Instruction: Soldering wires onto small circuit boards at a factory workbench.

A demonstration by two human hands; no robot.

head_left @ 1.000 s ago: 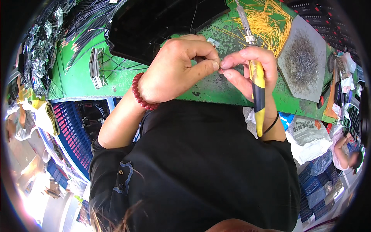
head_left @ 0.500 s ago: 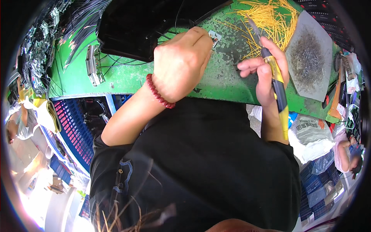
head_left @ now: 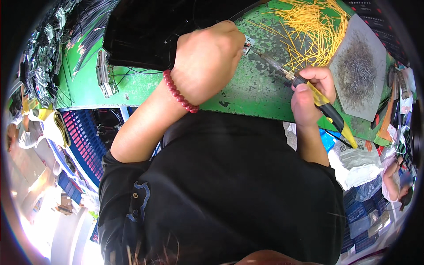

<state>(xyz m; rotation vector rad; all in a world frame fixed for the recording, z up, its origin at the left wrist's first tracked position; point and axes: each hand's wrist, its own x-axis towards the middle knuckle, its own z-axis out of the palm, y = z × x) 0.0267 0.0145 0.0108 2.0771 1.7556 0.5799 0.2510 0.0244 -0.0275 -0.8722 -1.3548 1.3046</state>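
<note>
Over the tabletop (head_left: 265, 99), the right hand (head_left: 307, 107) grasps a soldering iron (head_left: 330, 110); the left hand's (head_left: 207, 62) grip cannot be told. Positioning the iron seems the step, next wanting steadiness.

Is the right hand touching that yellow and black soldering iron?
Touching. The head view shows the right hand curled around the soldering iron, gripping it directly.

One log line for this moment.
left hand: near black shell, grip hidden | right hand: holding soldering iron | yellow strands: on bench
</note>
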